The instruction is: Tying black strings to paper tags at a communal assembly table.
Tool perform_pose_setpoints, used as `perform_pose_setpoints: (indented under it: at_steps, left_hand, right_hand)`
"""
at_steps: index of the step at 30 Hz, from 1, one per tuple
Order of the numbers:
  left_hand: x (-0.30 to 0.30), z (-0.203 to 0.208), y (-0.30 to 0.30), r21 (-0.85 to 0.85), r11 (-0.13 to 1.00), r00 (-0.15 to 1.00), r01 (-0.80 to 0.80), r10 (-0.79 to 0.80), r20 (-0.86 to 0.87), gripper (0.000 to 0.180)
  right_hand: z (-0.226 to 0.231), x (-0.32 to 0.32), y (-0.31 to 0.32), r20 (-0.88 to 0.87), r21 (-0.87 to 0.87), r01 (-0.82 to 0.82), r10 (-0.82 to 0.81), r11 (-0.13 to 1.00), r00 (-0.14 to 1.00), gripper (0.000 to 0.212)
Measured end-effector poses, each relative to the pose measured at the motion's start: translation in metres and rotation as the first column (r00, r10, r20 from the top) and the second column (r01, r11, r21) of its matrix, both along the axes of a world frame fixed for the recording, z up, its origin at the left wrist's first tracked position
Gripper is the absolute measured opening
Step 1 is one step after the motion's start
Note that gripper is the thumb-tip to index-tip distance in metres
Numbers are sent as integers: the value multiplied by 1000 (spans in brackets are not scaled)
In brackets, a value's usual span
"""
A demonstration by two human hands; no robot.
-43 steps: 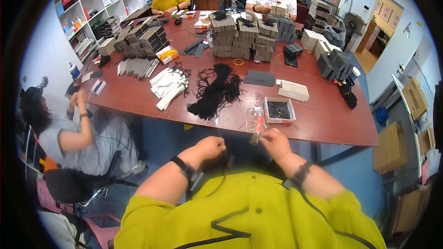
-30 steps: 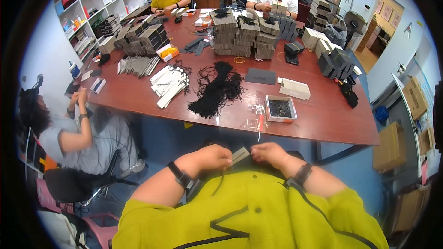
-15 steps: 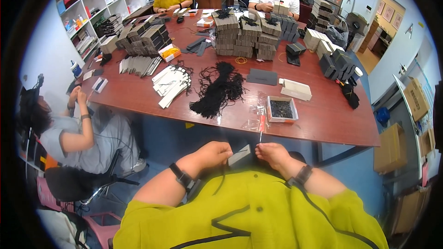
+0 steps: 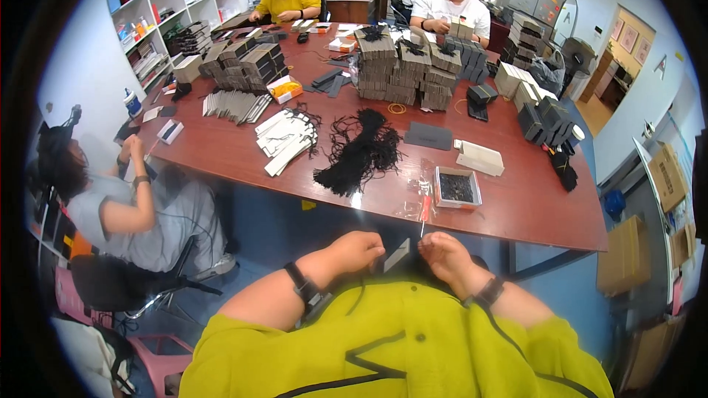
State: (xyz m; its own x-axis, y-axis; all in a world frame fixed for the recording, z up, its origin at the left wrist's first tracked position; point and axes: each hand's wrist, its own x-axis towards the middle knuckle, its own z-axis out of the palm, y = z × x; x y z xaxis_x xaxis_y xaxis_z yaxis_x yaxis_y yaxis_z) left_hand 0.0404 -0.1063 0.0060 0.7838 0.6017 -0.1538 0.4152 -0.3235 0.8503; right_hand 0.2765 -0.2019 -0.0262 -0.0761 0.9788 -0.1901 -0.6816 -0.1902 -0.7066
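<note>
My left hand [image 4: 357, 252] is closed, with thumb and fingers pressed together; whatever they pinch is too small to make out. Just to its right, a small light-grey card piece [image 4: 397, 256] sits tilted in front of my yellow-green shirt, and I cannot tell what supports it. On the other side of the card my right hand [image 4: 445, 256] has its fingers curled together, their contents hidden. A red-handled tool with a thin metal shaft [image 4: 425, 208] lies at the table edge, its shaft pointing toward my right fingertips. Beside it stands an open box of small black pieces [image 4: 457, 187].
On the red-brown table [image 4: 354, 214] lie a heap of black cords [image 4: 361, 151], fanned white strips [image 4: 287, 140], a dark flat sheet [image 4: 428, 135] and a pale box [image 4: 479, 157]. Tall stacks of grey pieces [image 4: 391, 70] stand behind. One person [image 4: 129, 214] sits at left; others work across the table.
The view has shifted, so the table appears lower and farther right. My left hand has drawn slightly away from the grey card, which shows more edge-on. My right hand remains beside the tool's shaft.
</note>
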Motion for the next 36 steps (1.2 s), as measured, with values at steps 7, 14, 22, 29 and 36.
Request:
perform_pose_setpoints:
  at_steps: [7, 14, 22, 29, 36]
  left_hand:
    - [11, 24, -7, -2, 999, 999, 42, -42, -1, 14]
    - [16, 51, -14, 544, 837, 993, 60, -104, 52, 13]
    - [29, 71, -18, 625, 781, 950, -20, -180, 255, 11]
    - [27, 70, -20, 645, 762, 910, 60, -308, 279, 6]
    - [23, 74, -30, 517, 849, 931, 110, -271, 247, 14]
  right_hand:
    - [22, -5, -1, -236, 152, 19, 18, 988, 971, 10]
    - [61, -8, 3, 231, 208, -165, 116, 964, 966, 14]
    - [84, -21, -8, 403, 97, -195, 140, 976, 904, 15]
    - [95, -14, -10, 427, 82, -337, 273, 938, 862, 16]
    - [100, -22, -13, 461, 70, -321, 255, 944, 850, 15]
